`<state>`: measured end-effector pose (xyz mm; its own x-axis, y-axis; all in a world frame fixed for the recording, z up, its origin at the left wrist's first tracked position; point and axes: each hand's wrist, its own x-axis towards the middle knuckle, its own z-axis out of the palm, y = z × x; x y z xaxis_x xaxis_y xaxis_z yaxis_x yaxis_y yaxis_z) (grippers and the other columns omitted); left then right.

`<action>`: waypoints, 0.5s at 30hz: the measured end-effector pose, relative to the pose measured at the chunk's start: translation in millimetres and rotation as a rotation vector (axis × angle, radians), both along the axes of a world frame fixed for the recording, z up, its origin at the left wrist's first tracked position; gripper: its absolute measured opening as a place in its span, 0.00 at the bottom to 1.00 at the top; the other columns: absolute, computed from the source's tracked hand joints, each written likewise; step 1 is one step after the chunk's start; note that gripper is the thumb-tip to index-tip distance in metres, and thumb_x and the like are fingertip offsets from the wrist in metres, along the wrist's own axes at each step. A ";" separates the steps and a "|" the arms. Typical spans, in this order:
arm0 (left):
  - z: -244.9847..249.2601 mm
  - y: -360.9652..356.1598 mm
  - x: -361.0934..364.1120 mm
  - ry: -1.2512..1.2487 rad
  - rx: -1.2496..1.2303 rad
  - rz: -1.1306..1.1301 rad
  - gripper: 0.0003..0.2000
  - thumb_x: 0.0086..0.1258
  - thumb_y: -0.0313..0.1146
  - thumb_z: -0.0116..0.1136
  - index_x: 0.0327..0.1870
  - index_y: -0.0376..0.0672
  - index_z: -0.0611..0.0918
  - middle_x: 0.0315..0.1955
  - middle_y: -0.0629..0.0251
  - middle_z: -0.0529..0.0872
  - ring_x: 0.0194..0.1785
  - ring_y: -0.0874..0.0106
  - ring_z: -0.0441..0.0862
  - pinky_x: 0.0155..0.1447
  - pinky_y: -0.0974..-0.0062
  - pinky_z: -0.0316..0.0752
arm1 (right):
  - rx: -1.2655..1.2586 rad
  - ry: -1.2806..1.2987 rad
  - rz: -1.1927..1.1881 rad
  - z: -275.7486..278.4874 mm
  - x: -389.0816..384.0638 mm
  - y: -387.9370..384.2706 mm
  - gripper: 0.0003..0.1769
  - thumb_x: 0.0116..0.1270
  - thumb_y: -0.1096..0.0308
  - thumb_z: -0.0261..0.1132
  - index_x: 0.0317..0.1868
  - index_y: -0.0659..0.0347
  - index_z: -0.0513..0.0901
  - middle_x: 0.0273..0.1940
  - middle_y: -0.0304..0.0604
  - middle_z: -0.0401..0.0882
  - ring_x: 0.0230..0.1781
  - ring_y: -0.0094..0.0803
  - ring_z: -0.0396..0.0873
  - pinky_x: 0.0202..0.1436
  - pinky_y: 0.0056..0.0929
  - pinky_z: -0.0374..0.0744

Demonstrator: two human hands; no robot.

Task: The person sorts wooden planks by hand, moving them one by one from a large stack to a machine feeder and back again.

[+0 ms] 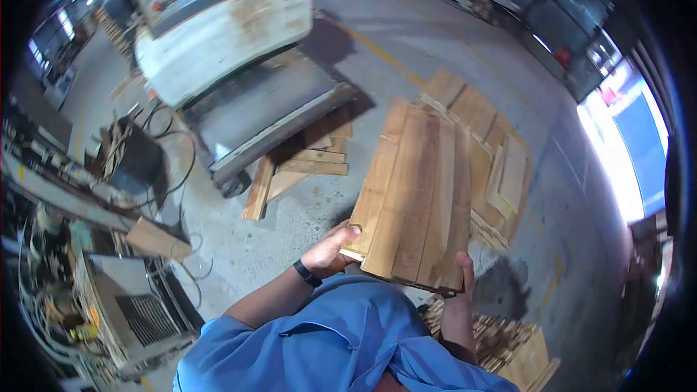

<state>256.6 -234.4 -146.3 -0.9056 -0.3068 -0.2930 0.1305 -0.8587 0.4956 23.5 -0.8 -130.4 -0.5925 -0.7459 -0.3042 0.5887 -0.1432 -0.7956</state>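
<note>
A bundle of long wooden boards (pixel 417 196) lies side by side between my two hands, pointing away from my body. My left hand (pixel 330 248) grips its near left corner, thumb on top of the outer board and the other fingers hidden beneath. At the near right corner, my right hand (pixel 463 276) holds the boards' edge with the thumb up along the side; its other fingers are hidden. Beyond and to the right of the bundle, a stack of boards (pixel 501 145) rests low near the floor, partly covered by the bundle.
A large machine (pixel 225 36) with a control panel and metal bed (pixel 268 105) stands ahead left, with wood pieces (pixel 312 163) below it. A dark bin (pixel 134 156) and cables are at left. More stacked wood (pixel 526 352) lies beside me at lower right.
</note>
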 end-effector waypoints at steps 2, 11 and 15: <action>-7.7 -15.5 15.3 0.024 0.053 0.104 0.29 0.76 0.41 0.56 0.74 0.39 0.66 0.67 0.58 0.77 0.68 0.63 0.79 0.71 0.58 0.75 | -0.011 -0.005 0.081 -10.4 -17.5 -50.0 0.38 0.63 0.55 0.66 0.69 0.67 0.71 0.57 0.49 0.79 0.54 0.42 0.83 0.55 0.42 0.85; -23.4 -147.0 88.5 0.005 -0.089 0.583 0.31 0.73 0.45 0.62 0.71 0.35 0.71 0.63 0.55 0.83 0.64 0.62 0.83 0.67 0.60 0.78 | -0.079 0.225 0.508 44.0 14.7 -316.4 0.42 0.60 0.58 0.68 0.73 0.66 0.68 0.61 0.47 0.77 0.61 0.35 0.78 0.63 0.36 0.79; -65.1 -220.6 118.6 -0.098 -0.059 0.672 0.32 0.74 0.46 0.62 0.72 0.38 0.69 0.63 0.57 0.82 0.63 0.63 0.83 0.61 0.64 0.83 | -0.119 0.296 0.689 4.6 31.6 -440.5 0.45 0.58 0.55 0.71 0.72 0.68 0.67 0.63 0.47 0.75 0.64 0.33 0.75 0.67 0.35 0.75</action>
<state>375.2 -455.1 -211.4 -0.4829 -0.8111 -0.3300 0.5781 -0.5783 0.5756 55.1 -441.4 -125.8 -0.0249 -0.9947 -0.0997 0.3406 0.0853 -0.9363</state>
